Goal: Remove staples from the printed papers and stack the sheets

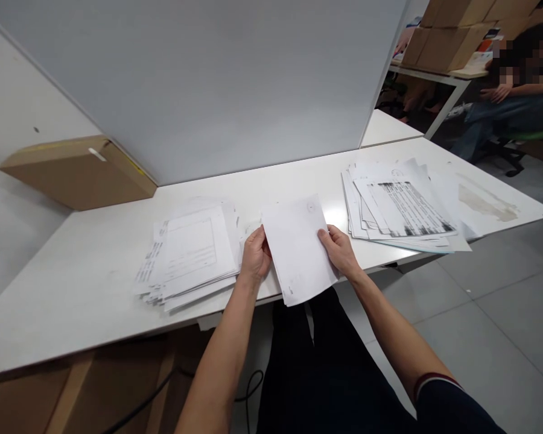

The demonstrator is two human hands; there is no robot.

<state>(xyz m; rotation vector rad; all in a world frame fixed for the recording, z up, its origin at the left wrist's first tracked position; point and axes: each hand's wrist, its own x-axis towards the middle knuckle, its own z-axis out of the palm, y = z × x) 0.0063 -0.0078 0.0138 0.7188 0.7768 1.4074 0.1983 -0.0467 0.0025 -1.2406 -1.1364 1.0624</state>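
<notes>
A white sheet of paper (297,247) is held over the front edge of the white table (85,283), mostly blank side up. My left hand (254,256) grips its left edge, fingers curled round it. My right hand (341,252) pinches its right edge. To the left of my hands lies a messy stack of printed papers (190,256). To the right lies a second, fanned-out stack of printed papers (396,208).
A flat cardboard box (79,172) lies at the table's back left. A grey partition panel (217,84) stands along the far side. Beyond it at the right a seated person (511,102) is at another table stacked with cardboard boxes (452,36). A cable (248,386) hangs under the table.
</notes>
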